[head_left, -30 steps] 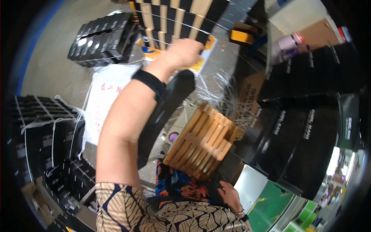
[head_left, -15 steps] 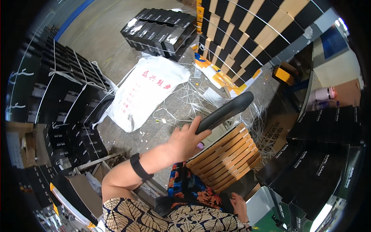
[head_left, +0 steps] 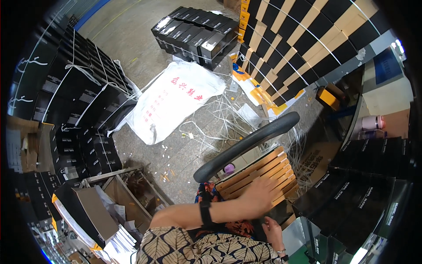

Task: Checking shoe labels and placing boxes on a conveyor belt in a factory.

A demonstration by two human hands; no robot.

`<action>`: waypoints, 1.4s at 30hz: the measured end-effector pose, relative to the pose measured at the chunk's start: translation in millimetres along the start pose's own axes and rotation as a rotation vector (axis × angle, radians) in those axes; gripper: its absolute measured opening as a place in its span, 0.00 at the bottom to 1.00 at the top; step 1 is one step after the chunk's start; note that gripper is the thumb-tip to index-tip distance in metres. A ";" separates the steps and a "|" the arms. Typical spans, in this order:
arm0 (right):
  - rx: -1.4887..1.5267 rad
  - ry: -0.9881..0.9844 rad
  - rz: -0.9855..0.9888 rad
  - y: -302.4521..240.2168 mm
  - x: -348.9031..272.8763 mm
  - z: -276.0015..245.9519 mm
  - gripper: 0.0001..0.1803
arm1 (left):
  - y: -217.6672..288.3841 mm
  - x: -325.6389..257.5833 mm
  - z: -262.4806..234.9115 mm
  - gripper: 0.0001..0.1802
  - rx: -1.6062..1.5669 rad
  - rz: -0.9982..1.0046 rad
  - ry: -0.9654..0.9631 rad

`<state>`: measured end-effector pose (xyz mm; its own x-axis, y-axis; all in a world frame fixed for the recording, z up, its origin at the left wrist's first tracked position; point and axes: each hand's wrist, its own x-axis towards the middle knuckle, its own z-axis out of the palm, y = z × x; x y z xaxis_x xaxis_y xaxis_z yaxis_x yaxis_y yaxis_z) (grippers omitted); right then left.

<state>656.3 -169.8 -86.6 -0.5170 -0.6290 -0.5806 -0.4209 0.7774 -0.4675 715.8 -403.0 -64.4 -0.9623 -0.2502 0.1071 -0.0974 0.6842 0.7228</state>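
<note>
Nearest, the left hand [head_left: 259, 196] lies flat with fingers spread on the slatted wooden seat [head_left: 259, 176], gripping nothing. The right hand [head_left: 273, 231] sits lower, just right of the patterned sleeve [head_left: 193, 248]; whether it holds anything cannot be told. A black wristband [head_left: 205, 213] circles the left forearm. A black curved chair back [head_left: 246, 145] arches just beyond the seat.

To the near left, an open wooden crate [head_left: 118, 193] holds scraps and white papers, with a flat black carton [head_left: 81, 209] leaning beside it. To the near right, dark glossy boxes [head_left: 365, 189] stand packed together.

Farther out on the floor, a white sack [head_left: 171, 101] with red printing lies flat, loose white strapping [head_left: 220, 119] tangled to its right. Along the left, black boxes tied with white cord [head_left: 74, 88] stack in rows. Far off, a bundle of black cartons [head_left: 198, 35] rests on the floor, and to its right stands a tall stack of black and tan flat packs [head_left: 299, 39]. At far right, a pink bottle [head_left: 371, 123] rests on a surface.
</note>
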 end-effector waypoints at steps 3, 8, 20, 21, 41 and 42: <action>-0.060 -0.072 0.010 -13.3 -3.4 -10.6 0.15 | 25.1 -3.6 36.6 0.26 -0.232 0.212 -0.358; 0.291 0.175 -0.021 -27.0 -23.0 -18.6 0.14 | 44.2 0.1 69.4 0.24 -0.643 0.242 -0.748; 0.571 0.108 0.177 -53.5 -63.1 -31.5 0.19 | 57.7 11.0 89.8 0.26 -0.941 -0.065 -1.396; 0.471 0.095 0.174 -45.0 -66.3 -18.7 0.19 | 53.9 4.0 102.8 0.25 -0.929 -0.041 -1.429; 0.401 0.399 0.356 -6.2 -124.1 26.8 0.11 | 103.8 -0.9 104.2 0.22 -0.404 0.034 -1.399; 0.419 0.575 0.397 -1.0 -140.1 39.4 0.11 | 106.3 -3.0 107.6 0.22 -0.394 0.053 -1.405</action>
<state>758.5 -82.4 -31.0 -0.9189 -0.1203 -0.3757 0.1296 0.8074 -0.5756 681.0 -255.8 -61.3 -0.4356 0.7877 -0.4356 -0.2026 0.3858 0.9001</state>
